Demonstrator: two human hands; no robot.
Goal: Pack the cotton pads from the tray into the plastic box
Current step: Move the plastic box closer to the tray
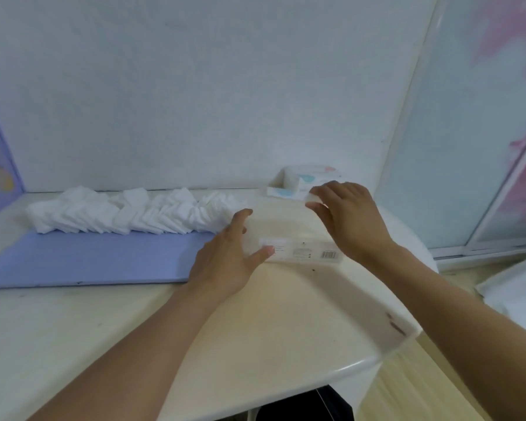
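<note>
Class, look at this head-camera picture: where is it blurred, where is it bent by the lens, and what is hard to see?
Head view: soft, even light; the table edge bows from wide-angle distortion; the white cotton pads on the blue tray blur into one mass; the clear plastic box between left hand and right hand nearly vanishes against the cream table.

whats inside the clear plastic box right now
No pads show through the clear plastic box; the table colour shows through its walls. The left hand and right hand cover its ends, so those parts are hidden.
</note>
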